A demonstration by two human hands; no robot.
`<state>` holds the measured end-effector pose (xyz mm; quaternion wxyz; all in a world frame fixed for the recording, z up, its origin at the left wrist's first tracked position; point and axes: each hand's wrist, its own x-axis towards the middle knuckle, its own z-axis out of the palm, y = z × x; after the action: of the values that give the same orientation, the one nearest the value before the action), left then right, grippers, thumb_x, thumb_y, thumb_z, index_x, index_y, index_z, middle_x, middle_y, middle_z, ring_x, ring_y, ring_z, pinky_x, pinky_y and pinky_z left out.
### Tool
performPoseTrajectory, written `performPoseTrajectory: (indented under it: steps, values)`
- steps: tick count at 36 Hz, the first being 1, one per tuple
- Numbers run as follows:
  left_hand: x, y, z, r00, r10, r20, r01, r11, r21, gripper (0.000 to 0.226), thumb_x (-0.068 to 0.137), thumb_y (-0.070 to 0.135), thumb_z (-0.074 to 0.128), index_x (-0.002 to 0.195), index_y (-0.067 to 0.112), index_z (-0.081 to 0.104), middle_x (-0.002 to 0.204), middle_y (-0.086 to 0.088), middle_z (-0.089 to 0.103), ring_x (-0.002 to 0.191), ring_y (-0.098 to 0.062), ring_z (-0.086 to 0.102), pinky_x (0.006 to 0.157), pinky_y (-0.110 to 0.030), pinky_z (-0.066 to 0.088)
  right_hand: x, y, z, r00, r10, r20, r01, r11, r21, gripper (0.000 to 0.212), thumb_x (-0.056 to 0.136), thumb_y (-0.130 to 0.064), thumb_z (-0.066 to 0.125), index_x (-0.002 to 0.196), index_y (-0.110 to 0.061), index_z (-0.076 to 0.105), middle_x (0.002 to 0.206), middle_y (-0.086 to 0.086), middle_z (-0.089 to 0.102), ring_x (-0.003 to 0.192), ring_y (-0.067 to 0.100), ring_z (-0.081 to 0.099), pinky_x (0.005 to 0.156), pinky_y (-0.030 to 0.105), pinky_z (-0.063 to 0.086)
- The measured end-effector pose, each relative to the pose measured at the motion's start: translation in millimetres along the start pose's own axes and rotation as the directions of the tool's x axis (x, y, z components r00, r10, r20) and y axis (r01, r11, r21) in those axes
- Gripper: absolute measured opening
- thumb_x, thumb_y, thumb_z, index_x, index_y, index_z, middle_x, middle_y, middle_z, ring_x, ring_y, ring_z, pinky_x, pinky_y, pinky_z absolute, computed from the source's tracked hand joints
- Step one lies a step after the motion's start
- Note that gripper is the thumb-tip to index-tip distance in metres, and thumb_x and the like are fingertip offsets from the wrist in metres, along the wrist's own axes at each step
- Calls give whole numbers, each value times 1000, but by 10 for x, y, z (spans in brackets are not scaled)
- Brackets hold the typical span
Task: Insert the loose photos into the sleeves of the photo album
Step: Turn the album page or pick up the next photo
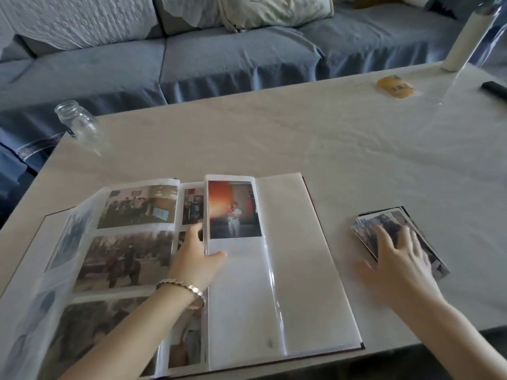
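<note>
Open album's (315, 270) clear page (236, 297) pinched in left grip (196, 259); right grip (397, 259) flat on photos (384, 220).

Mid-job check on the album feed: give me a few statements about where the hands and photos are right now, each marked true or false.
1. The left hand pinches the edge of an album page. True.
2. The right hand holds a photo in the air. False: it rests flat on the stack of loose photos, on the table right of the album.
3. A photo sits at the top of that page. True.
4. The glass jar stands beside the stack. False: it stands at the table's far left corner.
</note>
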<state>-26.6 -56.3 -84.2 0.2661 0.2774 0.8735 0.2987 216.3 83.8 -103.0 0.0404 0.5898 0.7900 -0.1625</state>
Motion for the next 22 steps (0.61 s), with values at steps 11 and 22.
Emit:
performPoseTrajectory:
  steps: [11, 22]
  values:
    - [-137, 76, 231, 940, 308, -147, -262, 927, 267, 61, 82, 12, 66, 137, 13, 40, 144, -11, 24, 136, -25, 21, 106, -28, 20, 51, 237, -58, 993, -116, 3, 110, 939, -327, 31, 98, -43, 35, 115, -22, 50, 121, -3, 54, 114, 15, 50, 87, 23, 35]
    - [-309, 528, 506, 900, 428, 89, -415, 900, -129, 29, 86, 8, 60, 86, 36, 56, 95, 18, 62, 88, 7, 58, 80, -6, 41, -3, 245, -142, 994, -88, -58, 74, 974, -215, 19, 96, -33, 45, 94, -23, 61, 88, -2, 64, 85, 23, 57, 58, 25, 34]
